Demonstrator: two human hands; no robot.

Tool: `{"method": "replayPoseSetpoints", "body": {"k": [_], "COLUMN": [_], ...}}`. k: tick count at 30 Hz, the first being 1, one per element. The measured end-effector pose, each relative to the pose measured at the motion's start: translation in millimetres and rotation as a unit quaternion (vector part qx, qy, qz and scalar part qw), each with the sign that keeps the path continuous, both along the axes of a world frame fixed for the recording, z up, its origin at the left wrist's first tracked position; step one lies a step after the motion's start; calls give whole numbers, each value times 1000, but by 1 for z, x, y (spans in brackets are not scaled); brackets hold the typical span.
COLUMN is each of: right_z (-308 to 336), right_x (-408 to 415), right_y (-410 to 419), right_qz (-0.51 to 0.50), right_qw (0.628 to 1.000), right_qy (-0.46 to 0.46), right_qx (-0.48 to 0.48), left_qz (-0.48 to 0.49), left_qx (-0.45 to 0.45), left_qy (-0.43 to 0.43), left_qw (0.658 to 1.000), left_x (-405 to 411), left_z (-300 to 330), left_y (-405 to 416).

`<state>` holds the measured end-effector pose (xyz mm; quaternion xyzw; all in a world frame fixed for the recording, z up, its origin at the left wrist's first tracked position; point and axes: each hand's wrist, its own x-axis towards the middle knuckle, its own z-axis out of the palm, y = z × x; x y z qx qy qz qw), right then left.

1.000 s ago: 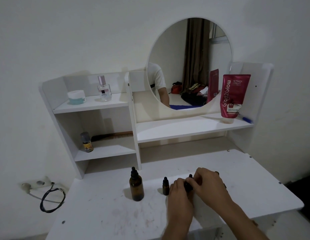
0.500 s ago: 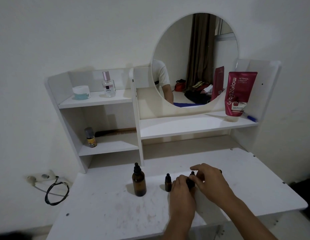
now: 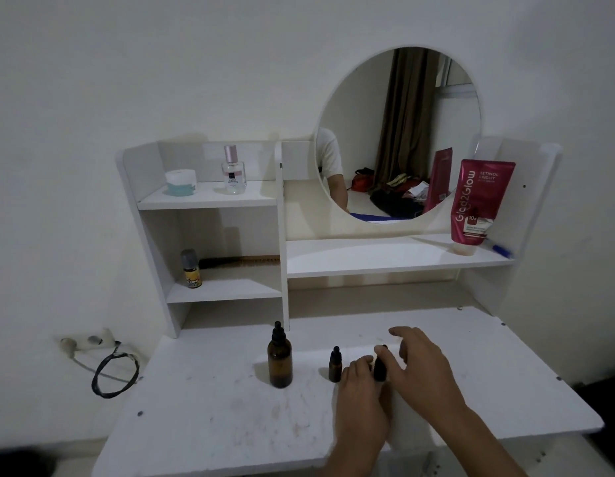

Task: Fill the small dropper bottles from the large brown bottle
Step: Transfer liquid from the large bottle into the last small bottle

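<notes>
The large brown bottle with a black dropper cap stands upright on the white vanity table, left of centre. A small dropper bottle stands capped just right of it. My left hand grips a second small dark bottle low down. My right hand pinches that bottle's cap with thumb and forefinger, the other fingers spread. Anything behind my right hand is hidden.
Shelves rise at the table's back with a round mirror. A red tube, a perfume bottle, a cream jar and a small yellow-labelled bottle stand on them. A black cable lies on the floor, left.
The camera has tilted and moved, shifting the scene in view. Both hands stay on the same small bottle; my right fingers have spread more around its cap.
</notes>
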<state>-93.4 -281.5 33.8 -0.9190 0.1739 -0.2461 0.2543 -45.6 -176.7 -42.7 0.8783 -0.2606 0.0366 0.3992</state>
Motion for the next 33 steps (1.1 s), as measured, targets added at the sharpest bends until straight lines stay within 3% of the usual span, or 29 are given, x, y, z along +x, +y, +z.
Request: {"method": "replayPoseSetpoints", "body": {"k": [5, 9, 14, 18, 23, 33], "right_z": [26, 44, 43, 31, 27, 34], "right_x": [4, 24, 64, 85, 91, 95], "right_y": [33, 69, 111, 125, 126, 131], "right_qz": [29, 116, 180, 188, 201, 194], "right_qw": [995, 991, 980, 977, 976, 972], "right_qy": [-83, -68, 9, 53, 12, -40], "right_qx": [-48, 0, 79, 84, 87, 127], "left_qz": [48, 142, 238, 218, 180, 194], "left_qx": [-50, -93, -164, -122, -125, -114], "left_qy": [123, 153, 101, 96, 85, 71], "left_qw": [990, 974, 952, 964, 972, 972], "left_x": [-19, -12, 18, 37, 47, 50], "left_z": [6, 20, 21, 14, 12, 3], "left_y": [32, 85, 135, 139, 136, 135]}}
